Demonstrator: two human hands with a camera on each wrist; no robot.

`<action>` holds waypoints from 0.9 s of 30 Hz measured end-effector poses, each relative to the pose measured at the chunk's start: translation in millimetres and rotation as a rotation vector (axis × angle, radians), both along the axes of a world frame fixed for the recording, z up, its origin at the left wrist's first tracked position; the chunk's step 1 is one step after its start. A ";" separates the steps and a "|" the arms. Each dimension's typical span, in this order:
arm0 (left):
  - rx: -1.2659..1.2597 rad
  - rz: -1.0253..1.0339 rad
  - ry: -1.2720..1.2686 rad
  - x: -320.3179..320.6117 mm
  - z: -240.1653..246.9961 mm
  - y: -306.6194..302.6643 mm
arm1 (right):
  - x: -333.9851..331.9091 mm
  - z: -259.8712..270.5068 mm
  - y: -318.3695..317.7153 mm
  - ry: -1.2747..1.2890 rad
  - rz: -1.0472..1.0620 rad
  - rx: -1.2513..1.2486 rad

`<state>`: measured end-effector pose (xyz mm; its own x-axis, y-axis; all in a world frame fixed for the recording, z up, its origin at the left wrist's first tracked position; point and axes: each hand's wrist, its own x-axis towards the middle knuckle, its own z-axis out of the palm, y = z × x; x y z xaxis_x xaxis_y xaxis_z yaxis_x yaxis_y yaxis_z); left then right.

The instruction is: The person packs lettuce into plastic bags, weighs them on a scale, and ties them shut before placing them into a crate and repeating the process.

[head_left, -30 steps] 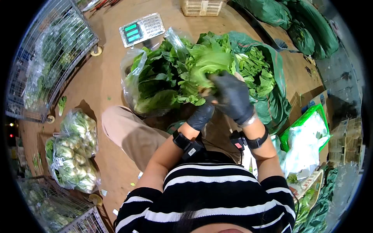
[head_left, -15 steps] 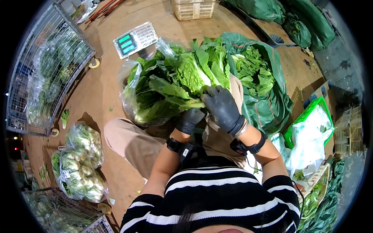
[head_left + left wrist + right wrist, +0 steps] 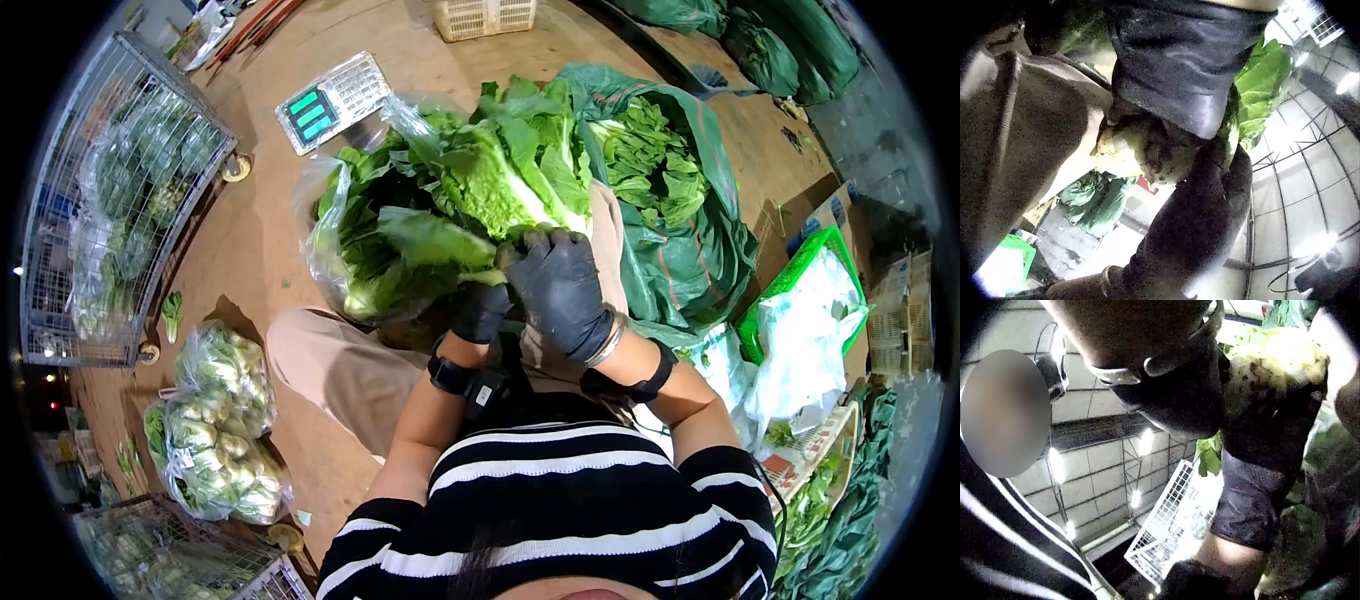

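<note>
Both hands wear black gloves and meet at the stem ends of leafy greens (image 3: 500,190) with wrinkled leaves and white ribs. In the head view the right hand (image 3: 560,295) grips the stem bases from above, its fingers curled over them. The left hand (image 3: 482,312) holds the bases from the left and below, its fingers mostly hidden under the leaves. Pale, brown-spotted cut bases (image 3: 1122,150) show beside the left glove in the left wrist view. Beneath and to the left, a clear plastic bag (image 3: 322,235) holds more greens.
A green woven sack (image 3: 735,240) of greens stands right of the knee. Ahead lies a scale (image 3: 335,100) with lit displays. Bagged vegetables (image 3: 215,430) and wire carts (image 3: 120,210) are on the left; a green basket (image 3: 845,255) with white plastic bags is on the right.
The right hand has come down from a blurred swing, and the leafy greens now lie over the pile, stem ends toward the body. The left hand has shifted left. The last half second shows little movement.
</note>
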<state>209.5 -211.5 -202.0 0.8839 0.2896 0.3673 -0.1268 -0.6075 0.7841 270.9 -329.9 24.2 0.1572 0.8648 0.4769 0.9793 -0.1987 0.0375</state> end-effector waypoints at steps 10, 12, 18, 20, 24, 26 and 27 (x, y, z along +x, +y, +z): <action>-0.733 -0.138 -0.068 -43.0 102.0 -23.2 | -3.5 -19.2 -8.9 0.182 0.139 0.110; -0.736 -0.115 -0.067 -47.7 108.2 -23.3 | -5.4 -20.1 -10.7 0.207 0.159 0.094; -0.590 -0.006 -0.001 -66.4 118.7 -22.2 | -13.8 -34.6 -14.4 0.206 0.159 -0.006; -0.457 0.037 0.092 -80.3 129.5 -25.6 | -14.9 -36.3 -15.8 0.184 0.175 -0.176; -0.038 0.103 0.399 -117.2 176.1 -57.0 | -15.1 -39.9 -20.2 0.076 0.171 -0.200; 0.026 0.105 0.462 -123.4 184.1 -66.4 | -13.8 -44.4 -19.2 0.004 0.178 -0.246; 0.006 0.100 0.456 -122.3 183.4 -65.5 | -13.0 -44.8 -19.2 0.005 0.176 -0.245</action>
<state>87.2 -277.0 -18.7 0.9235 0.3804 -0.0500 0.2890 -0.6039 0.7429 257.9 -349.0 -20.6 -0.0037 0.9683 0.2499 0.9982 -0.0113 0.0587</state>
